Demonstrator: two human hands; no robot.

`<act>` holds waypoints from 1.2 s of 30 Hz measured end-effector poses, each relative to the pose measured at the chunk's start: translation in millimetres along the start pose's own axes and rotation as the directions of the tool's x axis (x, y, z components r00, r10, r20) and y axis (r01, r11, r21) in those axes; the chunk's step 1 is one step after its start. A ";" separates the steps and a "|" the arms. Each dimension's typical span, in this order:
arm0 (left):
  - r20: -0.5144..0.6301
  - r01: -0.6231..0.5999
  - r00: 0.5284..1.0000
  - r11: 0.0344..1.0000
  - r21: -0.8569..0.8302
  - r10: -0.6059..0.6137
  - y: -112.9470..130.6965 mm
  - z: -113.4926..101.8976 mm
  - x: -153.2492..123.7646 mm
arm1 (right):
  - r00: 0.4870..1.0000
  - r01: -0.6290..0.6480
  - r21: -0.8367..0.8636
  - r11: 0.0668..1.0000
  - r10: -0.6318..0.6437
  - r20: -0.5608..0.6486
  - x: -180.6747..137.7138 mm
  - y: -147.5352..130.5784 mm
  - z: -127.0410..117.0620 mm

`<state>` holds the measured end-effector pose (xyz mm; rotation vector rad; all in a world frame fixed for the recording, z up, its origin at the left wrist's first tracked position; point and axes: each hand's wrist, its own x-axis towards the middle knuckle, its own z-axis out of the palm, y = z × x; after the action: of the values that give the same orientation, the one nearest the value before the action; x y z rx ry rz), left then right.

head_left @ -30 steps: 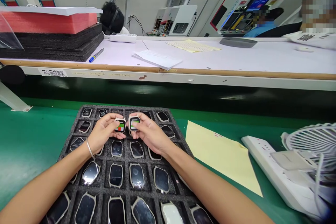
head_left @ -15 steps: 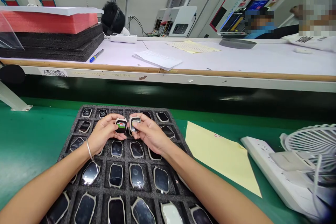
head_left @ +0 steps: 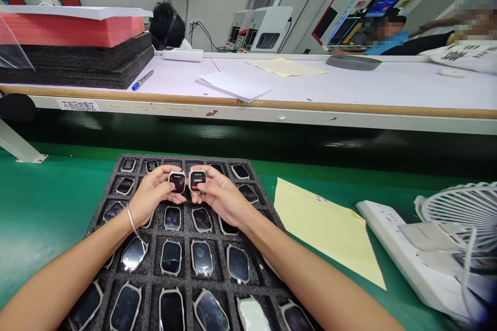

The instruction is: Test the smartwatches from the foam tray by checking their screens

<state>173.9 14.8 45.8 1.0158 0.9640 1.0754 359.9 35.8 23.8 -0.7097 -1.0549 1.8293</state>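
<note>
My left hand grips a strapless smartwatch by its edges, thumb at the lower left of the lit screen. A second smartwatch is pinched in my right hand, whose thumb lies on its screen. Both screens are dark with small white text and a red patch low down. The two watches are held side by side, close together, above a dark grey foam tray. Watch bodies, such as one watch, lie in the tray's compartments, mostly with dark screens. My hands and forearms hide some compartments.
Right of the tray lie a yellow paper sheet, a white power strip and a white fan. A raised white shelf runs behind, with stacked foam, a pen and papers. Other people are beyond it.
Both watch screens have changed: the left one's green and white picture and the right one's bright display are now dark with text and red. The hands stay almost in place.
</note>
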 end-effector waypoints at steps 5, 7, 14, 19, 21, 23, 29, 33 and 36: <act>-0.007 -0.005 1.000 1.000 0.027 0.006 -1.4 0.0 1.2 | 1.000 -0.007 -0.003 1.000 0.007 0.009 -0.2 -0.6 0.0; -0.010 -0.008 1.000 0.999 0.034 0.008 -1.4 0.1 1.5 | 1.000 -0.009 -0.005 1.000 0.009 0.004 -0.1 -0.5 0.2; 0.005 -0.018 1.000 1.000 0.000 0.018 -3.5 0.1 2.9 | 1.000 -0.008 0.009 1.000 0.008 -0.025 0.3 -1.4 0.5; 0.000 -0.036 0.999 0.999 0.023 0.036 -7.0 0.3 4.9 | 1.000 -0.009 0.012 1.000 0.009 -0.030 -0.2 -2.4 1.7; -0.004 -0.036 0.999 0.999 0.031 0.036 -5.8 0.7 4.1 | 0.999 -0.011 0.012 1.000 0.011 -0.034 -0.5 -2.7 2.5; -0.002 -0.022 1.000 1.000 0.019 0.022 -3.3 1.0 2.5 | 0.999 -0.012 0.012 1.000 0.012 -0.038 -0.6 -2.9 3.3; 0.005 0.017 1.000 0.999 -0.030 -0.017 2.1 0.6 -0.3 | 0.999 -0.022 0.013 1.000 0.023 -0.034 -0.8 -2.6 3.7; -0.015 0.009 1.000 1.000 -0.011 -0.009 1.1 0.9 0.4 | 0.999 -0.023 0.011 1.000 0.023 -0.029 -0.7 -2.4 3.2; -0.034 0.009 0.999 1.000 0.008 -0.009 0.6 1.2 0.7 | 0.999 -0.028 0.007 1.000 0.028 -0.022 -0.9 -2.4 3.0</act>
<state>175.0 15.4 46.5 1.0016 1.0001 1.0854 358.9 34.5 27.4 -0.7422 -1.0289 1.8444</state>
